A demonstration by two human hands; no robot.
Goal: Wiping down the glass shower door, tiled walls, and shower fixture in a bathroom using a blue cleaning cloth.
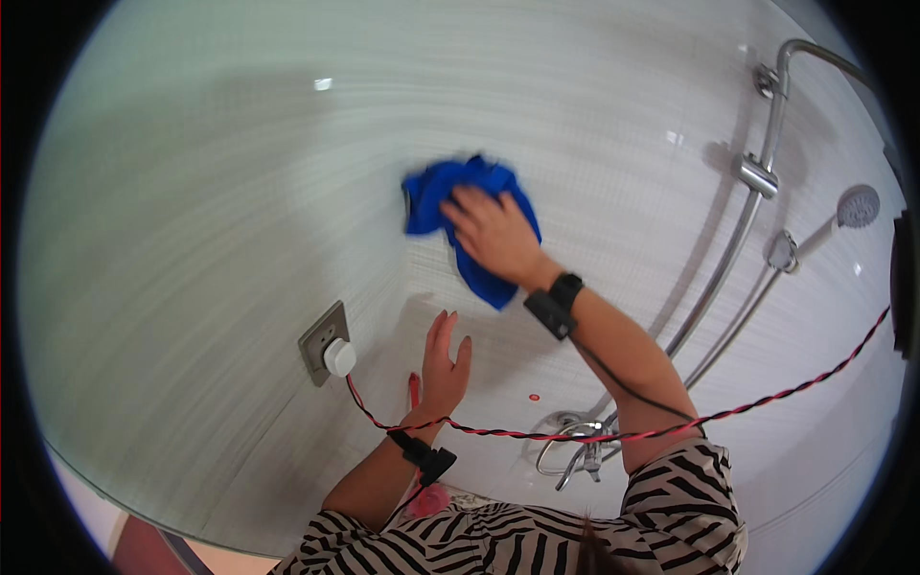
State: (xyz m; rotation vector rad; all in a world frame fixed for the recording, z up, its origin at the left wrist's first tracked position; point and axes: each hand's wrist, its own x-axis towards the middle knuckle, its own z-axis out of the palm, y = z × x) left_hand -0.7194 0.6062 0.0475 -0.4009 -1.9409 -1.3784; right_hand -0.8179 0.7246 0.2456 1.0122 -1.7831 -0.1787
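Observation:
My right hand (pixel 496 233) lies spread over a crumpled blue cloth (pixel 481 277) and holds it flat against the light, finely streaked wall tiles (pixel 575 136), close to the corner. The cloth's edges look slightly blurred. Lower down, my left hand (pixel 443 374) is raised near the same corner with nothing in it, its thumb apart from the fingers. Behind the left hand and wrist runs a thin red handle (pixel 414 388), partly hidden. Each wrist wears a black strap with a small device.
A wall socket (pixel 313 352) holds a white plug (pixel 339 357). A twisted red-and-black cable (pixel 517 433) crosses in front of both arms. At right are a chrome shower pipe (pixel 733 251), a hand shower (pixel 857 207) and a mixer tap (pixel 586 438). A pink object (pixel 429 501) sits low down.

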